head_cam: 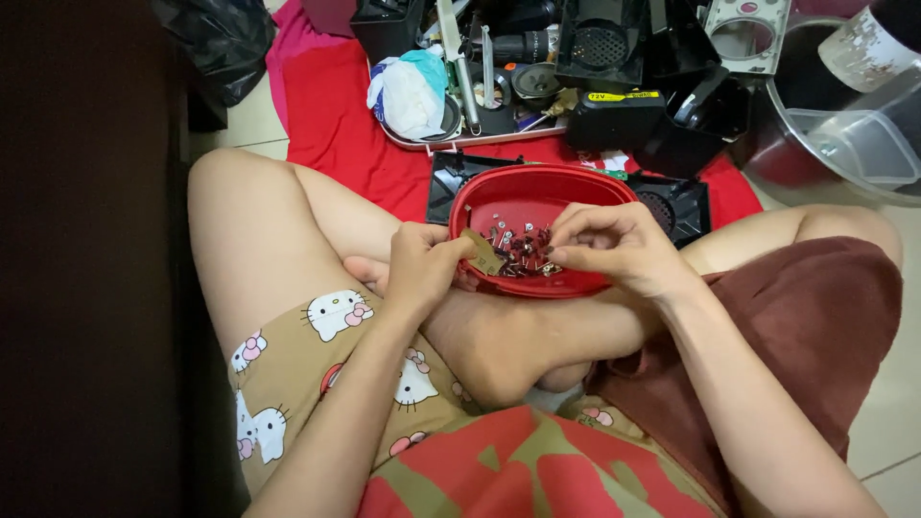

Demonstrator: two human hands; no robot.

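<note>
Cluttered floor | red tray (499,197) rim on lap | left hand (422,269) pinches tan piece (483,254) | right hand (614,245) pinching screws (523,251)

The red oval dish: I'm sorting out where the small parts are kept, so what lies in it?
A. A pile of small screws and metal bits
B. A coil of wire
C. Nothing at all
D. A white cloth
A: the red oval dish holds a heap of small screws and metal bits, with the right hand picking among them.
</note>
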